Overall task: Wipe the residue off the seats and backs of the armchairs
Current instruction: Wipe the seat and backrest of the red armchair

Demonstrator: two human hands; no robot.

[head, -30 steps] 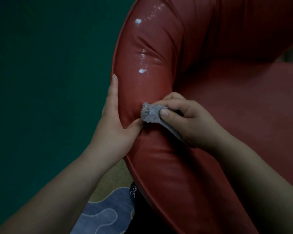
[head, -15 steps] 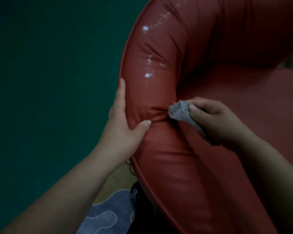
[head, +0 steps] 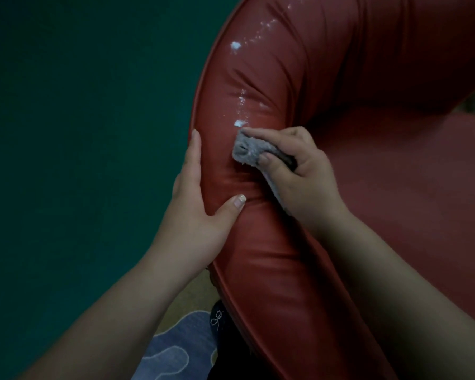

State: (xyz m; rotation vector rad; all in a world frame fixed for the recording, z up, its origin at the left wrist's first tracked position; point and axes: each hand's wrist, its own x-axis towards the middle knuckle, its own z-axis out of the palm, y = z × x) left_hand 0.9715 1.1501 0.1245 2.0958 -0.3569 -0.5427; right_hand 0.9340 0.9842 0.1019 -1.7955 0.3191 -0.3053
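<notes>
— Red, glossy upholstery is seen on the armchair (head: 299, 242), whose padded back rim runs up the middle of the view; how is it judged to handle?

— Soft and yielding, probably slick. It is braced by the left hand (head: 200, 204), fingers straight on the outer side, thumb pressed on top.

— And the cloth (head: 248, 150)?

— Grey, limp and light; it is pinched by the right hand (head: 302, 171) and pressed to the rim, just below the white residue (head: 240, 122). More flecks are scattered higher up.
</notes>
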